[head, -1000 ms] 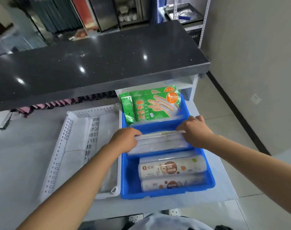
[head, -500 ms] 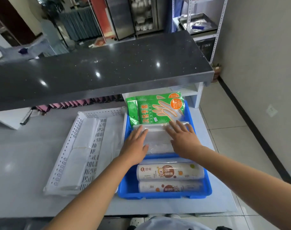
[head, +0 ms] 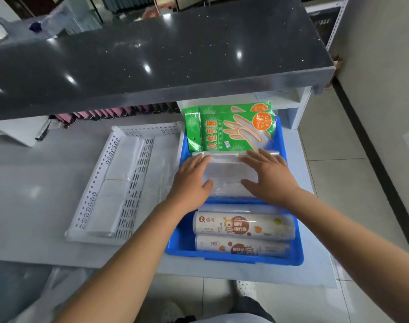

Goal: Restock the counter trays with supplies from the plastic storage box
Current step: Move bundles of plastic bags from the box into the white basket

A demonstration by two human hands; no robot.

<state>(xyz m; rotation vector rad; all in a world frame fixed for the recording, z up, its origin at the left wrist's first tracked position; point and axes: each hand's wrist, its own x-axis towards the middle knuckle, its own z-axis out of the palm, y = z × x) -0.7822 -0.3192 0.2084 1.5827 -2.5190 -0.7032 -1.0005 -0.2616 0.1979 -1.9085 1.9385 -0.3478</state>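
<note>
A blue tray [head: 299, 250] stands on the low grey counter. A stack of clear plastic bags [head: 226, 173] lies flat in its middle section. My left hand [head: 191, 180] rests palm down on the stack's left side, and my right hand [head: 268, 176] rests palm down on its right side, fingers spread. Behind the stack lean green packs of disposable gloves [head: 231, 129]. Two rolls of cling film [head: 243, 226] lie in the tray's near section. The plastic storage box is out of view.
A white perforated tray [head: 101, 180] with folded clear bags stands left of the blue tray. A dark stone counter top [head: 152, 54] overhangs the back. White shelving [head: 292, 108] is at the back right. Tiled floor and a wall lie to the right.
The bag stack went from held upright by its ends to lying flat in the tray. Both hands released their grip and now lie flat on top.
</note>
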